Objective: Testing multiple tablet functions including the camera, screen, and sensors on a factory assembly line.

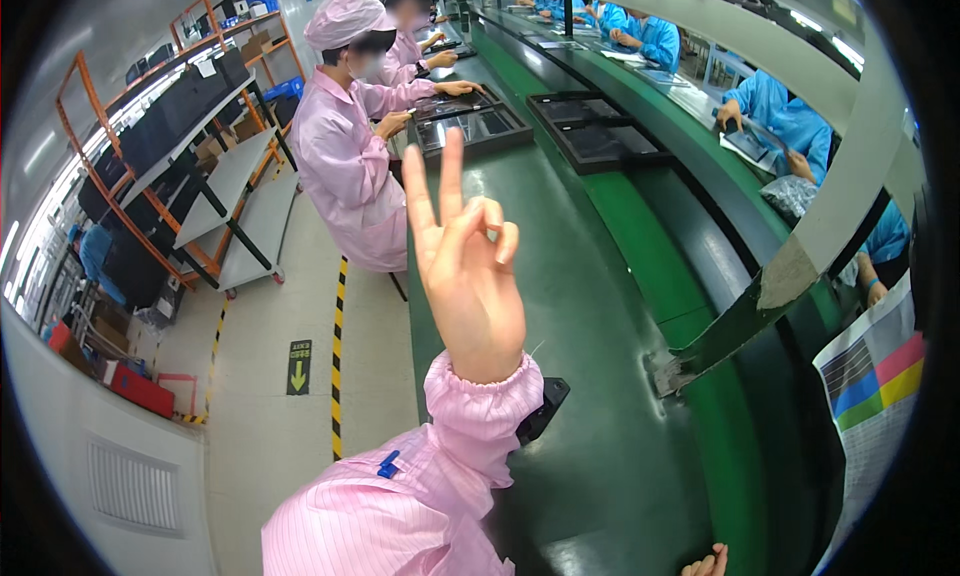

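Note:
My left hand [470,276] is raised over the green workbench [570,376], palm toward me and holding nothing. Its index and middle fingers point up and apart, while the other fingers curl in by the thumb. The arm wears a pink striped sleeve [390,506] with a small blue piece [388,464] on it. A black object [543,412] shows beside the cuff. At the lower edge, only some fingertips of my right hand [707,562] appear, bent and close together. The rest of that hand is cut off, so what it holds, if anything, is hidden.
Farther along the bench, a co-worker in pink [345,166] handles a dark framed panel [470,126]. Another black tray [600,131] lies on the line. A metal post [790,276] rises at right near a colour-striped sheet [875,386]. Shelving carts [220,206] stand at left.

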Available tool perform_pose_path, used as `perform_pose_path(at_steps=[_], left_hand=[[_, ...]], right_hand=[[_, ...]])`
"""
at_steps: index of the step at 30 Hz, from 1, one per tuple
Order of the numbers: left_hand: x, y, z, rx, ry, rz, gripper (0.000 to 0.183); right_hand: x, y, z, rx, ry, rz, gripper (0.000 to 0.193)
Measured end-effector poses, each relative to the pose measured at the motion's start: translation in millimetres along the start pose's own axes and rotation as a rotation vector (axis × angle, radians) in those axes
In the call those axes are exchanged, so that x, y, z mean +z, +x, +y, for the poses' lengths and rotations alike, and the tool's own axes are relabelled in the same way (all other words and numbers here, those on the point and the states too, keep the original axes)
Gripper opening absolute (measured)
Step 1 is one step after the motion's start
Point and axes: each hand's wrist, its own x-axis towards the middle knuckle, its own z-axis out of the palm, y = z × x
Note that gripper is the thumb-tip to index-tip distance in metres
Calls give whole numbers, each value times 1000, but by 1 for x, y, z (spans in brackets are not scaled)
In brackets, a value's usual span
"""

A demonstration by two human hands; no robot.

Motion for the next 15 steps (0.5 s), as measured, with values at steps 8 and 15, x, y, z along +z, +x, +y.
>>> perform_pose_path(at_steps=[8,15], left_hand=[[20,-39,-44,-147,861,-1243,48],[21,-62,-78,-394,1249,-1626,41]], right_hand=[[23,-3,-5,25,12,45,20],[22,-1,-6,50,42,73,19]])
